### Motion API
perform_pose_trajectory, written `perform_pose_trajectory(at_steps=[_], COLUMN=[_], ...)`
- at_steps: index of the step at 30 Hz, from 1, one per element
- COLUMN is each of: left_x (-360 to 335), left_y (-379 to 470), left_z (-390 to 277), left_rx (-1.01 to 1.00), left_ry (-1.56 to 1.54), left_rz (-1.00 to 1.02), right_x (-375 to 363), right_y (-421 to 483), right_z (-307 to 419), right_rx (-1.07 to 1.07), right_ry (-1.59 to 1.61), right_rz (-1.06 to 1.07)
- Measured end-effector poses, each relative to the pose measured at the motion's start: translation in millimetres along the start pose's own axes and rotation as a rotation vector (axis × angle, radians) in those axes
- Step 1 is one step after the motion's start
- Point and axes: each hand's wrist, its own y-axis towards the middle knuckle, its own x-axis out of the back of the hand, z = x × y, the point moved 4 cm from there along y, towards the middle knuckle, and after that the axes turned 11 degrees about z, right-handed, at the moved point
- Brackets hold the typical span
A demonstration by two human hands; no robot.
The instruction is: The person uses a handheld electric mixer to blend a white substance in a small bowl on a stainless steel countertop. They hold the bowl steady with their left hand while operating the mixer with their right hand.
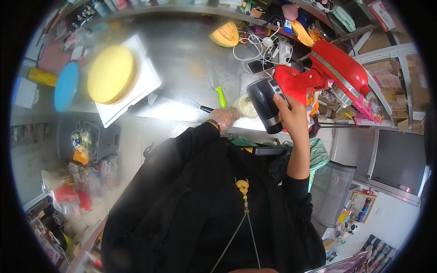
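My right hand (pixel 290 114) grips a black electric hand mixer (pixel 262 102) with a silver band. The mixer tilts over a small bowl (pixel 246 106) of pale, creamy contents near the counter's front edge. Its beater end is mostly hidden by the body and bowl. In a clear plastic glove, my left hand (pixel 223 118) holds the bowl's left side; a beaded bracelet circles that wrist. Just left of this hand lies a spatula with a black handle (pixel 206 109). Behind the hand, a serrated knife with a green handle (pixel 221 97) rests on the metal counter (pixel 174 51).
A round yellow cake layer (pixel 111 75) sits on a white board (pixel 145 73) at left, beside a blue disc (pixel 66 87). A red stand mixer (pixel 338 66) stands close on the right. White cables (pixel 256 51), a phone (pixel 260 66) and a cut melon (pixel 225 34) lie behind.
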Motion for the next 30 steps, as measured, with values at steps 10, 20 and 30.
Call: perform_pose_trajectory(at_steps=[10,20,30], left_x=[-12.6,-17.3,-9.9], left_y=[8.3,12.9,8.2], left_z=[7.4,8.9,6.1], left_rx=[0.018,0.011,0.026], left_ry=[0.022,0.069,-0.032], left_rz=[-0.030,-0.036,-0.028], right_x=[-8.2,-15.5,-10.3], right_y=[-13.9,-31.3,-37.3], right_z=[-8.3,-12.9,-17.1], right_rx=[-0.125,-0.170,-0.184], right_ry=[0.238,0.414,0.387], right_rz=[0.055,0.107,0.061])
